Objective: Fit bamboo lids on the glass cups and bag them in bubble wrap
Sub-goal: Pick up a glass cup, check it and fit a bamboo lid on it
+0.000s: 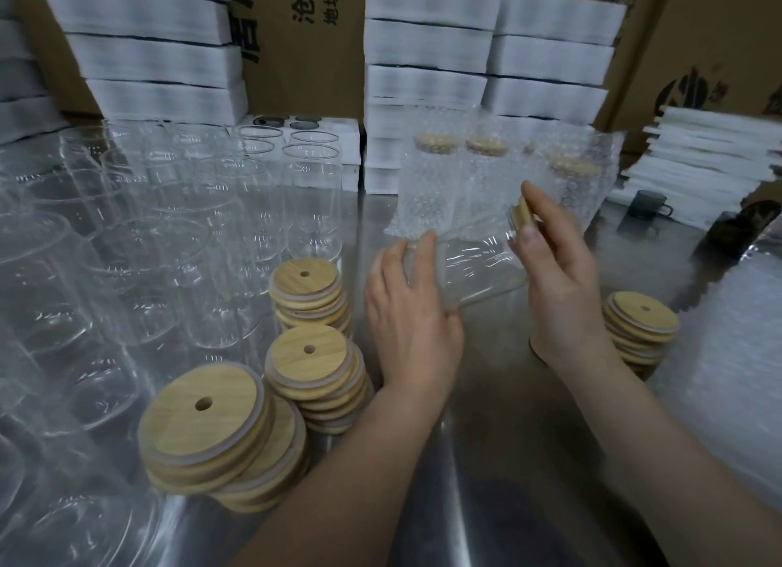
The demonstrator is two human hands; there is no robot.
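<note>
The left hand curls round the base of a glass cup held between both hands, its long axis slanting up and rightward to the mouth, where the right hand pinches a bamboo lid against the rim, with bagged cups just beyond.

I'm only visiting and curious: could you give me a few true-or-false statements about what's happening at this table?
1. The left hand grips a tilted glass cup. True.
2. The right hand holds a bamboo lid at the cup's mouth. True.
3. The held cup is already in bubble wrap. False: it is bare; the bagged cups stand behind it.
4. All spare lids sit in one pile. False: three lid stacks stand left of the hands, and a fourth stack stands to the right.
</note>
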